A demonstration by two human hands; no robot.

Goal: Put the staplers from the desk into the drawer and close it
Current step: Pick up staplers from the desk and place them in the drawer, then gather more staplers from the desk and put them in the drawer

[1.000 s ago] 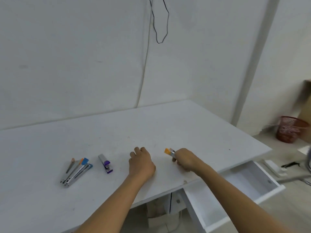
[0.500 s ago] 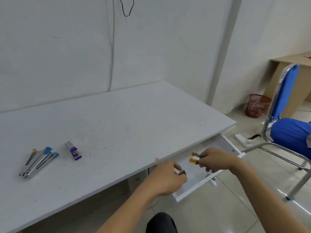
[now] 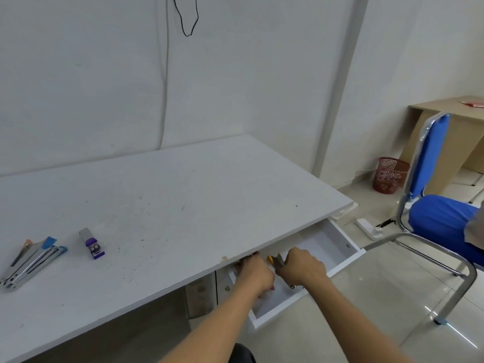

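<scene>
The white drawer stands pulled open under the desk's front right edge. My right hand is over the drawer, closed around an orange-tipped stapler whose tip pokes out to the left. My left hand is beside it in the drawer's mouth with its fingers curled; what it holds is hidden. On the desk's left lie a small purple stapler, a long blue-tipped stapler and a thin orange-tipped one.
A blue chair with a chrome frame stands right of the drawer. On the floor behind it are a white power strip and a red mesh bin. A wooden desk is at the far right.
Both hands left the desktop and went down to the open drawer, the right carrying the orange stapler. My view swung right and down, so the chair came into sight.
</scene>
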